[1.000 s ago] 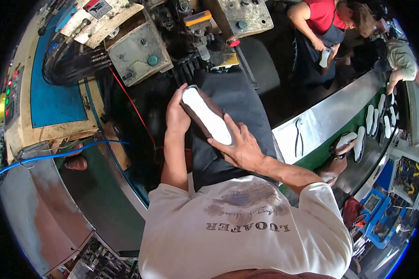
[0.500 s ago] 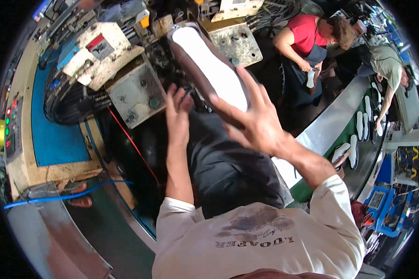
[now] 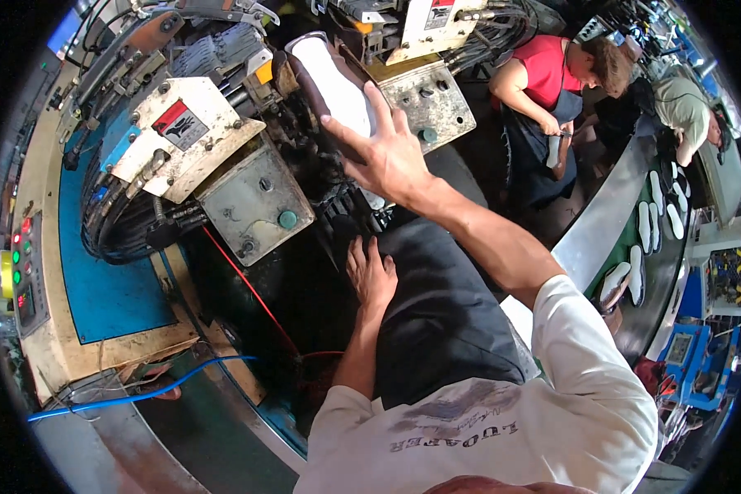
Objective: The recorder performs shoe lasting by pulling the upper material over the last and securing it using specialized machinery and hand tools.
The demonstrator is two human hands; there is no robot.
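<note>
White-soled shoe point(image 3: 329, 82), 12 o'clock, edge beside metal box point(image 3: 426, 107); open dark gap point(image 3: 288, 288), 8 o'clock. Right hand point(image 3: 384, 156) spread on shoe; left hand point(image 3: 372, 278), fingers parted, farther from shoe than earlier.

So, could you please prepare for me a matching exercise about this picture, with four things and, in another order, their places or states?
Things:
1. right hand
2. shoe
3. left hand
4. blue cable

Places or states:
A. lower left of the picture
B. spread over the shoe
C. lower than the other hand, off the shoe
D. white side facing up

Pairs: 1-B, 2-D, 3-C, 4-A
</note>
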